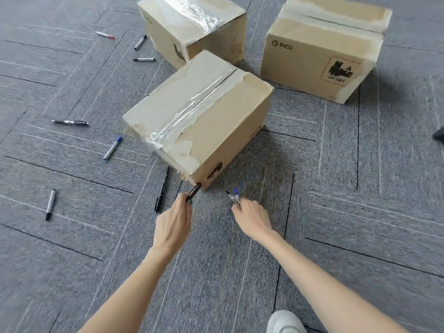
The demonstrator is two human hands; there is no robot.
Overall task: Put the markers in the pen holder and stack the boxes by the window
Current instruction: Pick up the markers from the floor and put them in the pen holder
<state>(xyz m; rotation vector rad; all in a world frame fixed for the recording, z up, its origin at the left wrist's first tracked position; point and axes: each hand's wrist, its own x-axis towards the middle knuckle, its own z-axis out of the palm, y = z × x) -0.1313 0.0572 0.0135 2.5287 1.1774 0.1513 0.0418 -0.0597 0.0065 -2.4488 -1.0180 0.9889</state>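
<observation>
Three taped cardboard boxes stand on the grey carpet: the nearest box (199, 121) in the middle, a second box (192, 27) behind it, and a box marked PICO (322, 51) at the right. My left hand (173, 224) grips a dark marker (193, 192) whose tip is at the nearest box's bottom corner. My right hand (252, 218) holds two markers (234, 197), one with a blue cap. Loose markers lie to the left: a black pen (162, 191), a blue-capped marker (113, 148), a grey marker (50, 204), another black pen (69, 122). No pen holder is in view.
Further markers lie by the far box: a red-tipped one (105, 35) and two black-capped ones (140, 42) (144, 59). A white shoe (284, 322) shows at the bottom edge. A dark object (438, 134) pokes in at the right edge.
</observation>
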